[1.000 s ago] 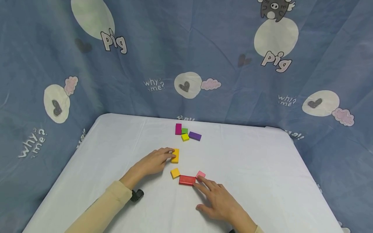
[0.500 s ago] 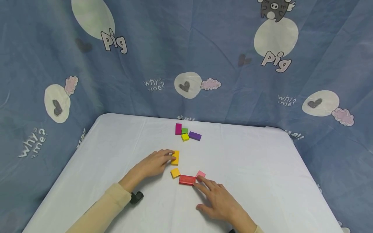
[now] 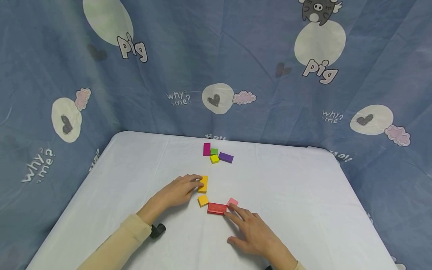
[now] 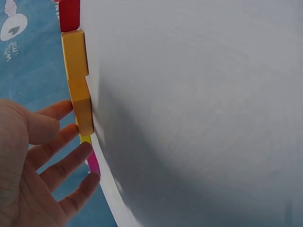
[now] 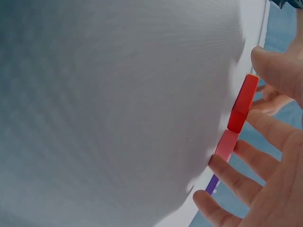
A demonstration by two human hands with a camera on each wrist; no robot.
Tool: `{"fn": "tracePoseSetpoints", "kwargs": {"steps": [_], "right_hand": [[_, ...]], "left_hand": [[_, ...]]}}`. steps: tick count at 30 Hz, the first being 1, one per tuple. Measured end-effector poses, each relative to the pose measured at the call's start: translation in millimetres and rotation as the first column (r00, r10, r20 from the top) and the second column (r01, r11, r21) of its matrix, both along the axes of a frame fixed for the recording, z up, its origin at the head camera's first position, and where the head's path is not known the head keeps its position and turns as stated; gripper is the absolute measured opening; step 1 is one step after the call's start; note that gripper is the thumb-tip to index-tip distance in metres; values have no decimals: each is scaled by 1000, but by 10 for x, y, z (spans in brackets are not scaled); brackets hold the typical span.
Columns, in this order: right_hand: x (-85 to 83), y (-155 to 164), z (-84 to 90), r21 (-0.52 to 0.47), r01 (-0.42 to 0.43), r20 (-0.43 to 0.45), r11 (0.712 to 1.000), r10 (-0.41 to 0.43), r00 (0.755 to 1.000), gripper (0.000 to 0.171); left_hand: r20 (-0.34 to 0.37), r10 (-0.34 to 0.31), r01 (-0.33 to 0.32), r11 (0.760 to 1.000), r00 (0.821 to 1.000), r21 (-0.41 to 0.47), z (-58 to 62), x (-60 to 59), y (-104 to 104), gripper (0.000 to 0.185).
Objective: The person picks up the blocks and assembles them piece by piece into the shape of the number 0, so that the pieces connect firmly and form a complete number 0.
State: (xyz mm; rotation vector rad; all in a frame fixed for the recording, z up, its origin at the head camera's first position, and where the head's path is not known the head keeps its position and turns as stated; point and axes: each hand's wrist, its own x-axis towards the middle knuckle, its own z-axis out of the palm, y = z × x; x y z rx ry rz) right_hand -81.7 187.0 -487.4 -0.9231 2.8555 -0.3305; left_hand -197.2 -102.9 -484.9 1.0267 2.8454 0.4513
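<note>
My left hand (image 3: 179, 190) reaches in from the left, its fingertips on a long orange block (image 3: 204, 189) that lies lengthwise on the white table. In the left wrist view the fingers are spread and fairly straight, and the thumb is off the block. Just nearer to me sits a short orange block (image 3: 203, 201), whose corner meets a red block (image 3: 216, 209). A pink block (image 3: 233, 201) stands at the red one's far right corner. My right hand (image 3: 254, 230) has its fingertips at the red and pink blocks, fingers extended and thumb held apart.
Toward the back of the table (image 3: 290, 187) lies a cluster: a magenta block (image 3: 206, 149), a green block (image 3: 214, 151), a yellow block (image 3: 214, 159) and a purple block (image 3: 225, 157). Behind the table hangs a blue printed curtain (image 3: 270, 112).
The left hand has slid the long orange block toward me, narrowing the gap to the short orange block. The right hand and the other blocks have stayed put.
</note>
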Motion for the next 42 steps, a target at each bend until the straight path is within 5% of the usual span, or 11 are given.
{"fn": "tracePoseSetpoints", "kwargs": {"steps": [42], "right_hand": [[9, -1, -6, -16, 5, 6, 1000, -4, 1000, 69]], "left_hand": [[-16, -11, 12, 999, 1000, 33, -24, 91, -44, 31]]}}
